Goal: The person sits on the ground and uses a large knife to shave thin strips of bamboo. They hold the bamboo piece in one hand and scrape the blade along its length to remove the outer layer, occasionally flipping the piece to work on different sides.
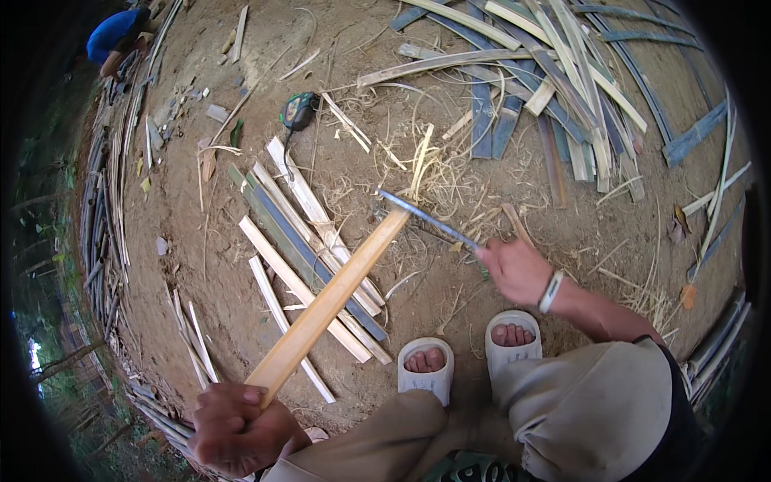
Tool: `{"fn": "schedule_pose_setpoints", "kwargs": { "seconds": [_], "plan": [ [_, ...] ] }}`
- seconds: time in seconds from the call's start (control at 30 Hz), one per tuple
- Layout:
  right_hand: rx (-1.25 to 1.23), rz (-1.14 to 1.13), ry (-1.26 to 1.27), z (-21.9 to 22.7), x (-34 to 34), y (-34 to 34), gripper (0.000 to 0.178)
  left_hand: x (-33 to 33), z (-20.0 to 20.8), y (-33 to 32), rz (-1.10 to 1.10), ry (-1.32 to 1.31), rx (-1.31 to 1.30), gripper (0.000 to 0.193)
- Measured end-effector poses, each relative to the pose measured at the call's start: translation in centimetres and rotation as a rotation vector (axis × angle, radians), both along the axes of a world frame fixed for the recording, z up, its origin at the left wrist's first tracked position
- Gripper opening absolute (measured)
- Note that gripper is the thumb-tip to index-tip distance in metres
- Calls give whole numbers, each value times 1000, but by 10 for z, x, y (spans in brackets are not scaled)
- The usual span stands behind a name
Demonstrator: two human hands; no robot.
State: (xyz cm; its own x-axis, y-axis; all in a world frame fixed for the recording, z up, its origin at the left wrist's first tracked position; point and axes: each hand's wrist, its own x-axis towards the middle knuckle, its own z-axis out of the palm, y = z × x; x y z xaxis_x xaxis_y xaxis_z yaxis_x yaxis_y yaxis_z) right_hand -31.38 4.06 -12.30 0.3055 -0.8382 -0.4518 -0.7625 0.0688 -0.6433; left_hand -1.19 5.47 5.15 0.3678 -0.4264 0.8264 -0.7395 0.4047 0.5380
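Note:
My left hand (245, 430) is closed around the near end of a pale bamboo strip (325, 307), which slants away from me toward the middle of the view. In my right hand (518, 269) is a long-bladed knife (438, 222), its handle hidden inside my fist. The blade crosses the strip's far end and appears to touch it. Just beyond the blade, a thin pale sliver (422, 161) sticks up from that end. Under the held strip, several split bamboo slats (301, 269) lie side by side on the ground.
A tape measure (299, 111) lies beyond the slats. Curled shavings (450, 181) litter the dirt. A large heap of bamboo strips (554, 72) spreads at the far right, and poles (100, 209) line the left. Another person in a blue shirt (112, 36) bends at the far left.

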Motion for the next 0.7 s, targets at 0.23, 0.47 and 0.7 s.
{"fn": "schedule_pose_setpoints", "kwargs": {
  "seconds": [0.23,0.47,0.7],
  "plan": [
    [46,-15,-89,-1,15,15,47,13,-16,13,-59,-93,7,50],
    [-30,96,-151,28,21,30,44,32,-11,12,-205,-56,54,57],
    [39,-121,-69,11,-6,14,46,95,-3,-2,-151,-153,554,64]
  ]
}}
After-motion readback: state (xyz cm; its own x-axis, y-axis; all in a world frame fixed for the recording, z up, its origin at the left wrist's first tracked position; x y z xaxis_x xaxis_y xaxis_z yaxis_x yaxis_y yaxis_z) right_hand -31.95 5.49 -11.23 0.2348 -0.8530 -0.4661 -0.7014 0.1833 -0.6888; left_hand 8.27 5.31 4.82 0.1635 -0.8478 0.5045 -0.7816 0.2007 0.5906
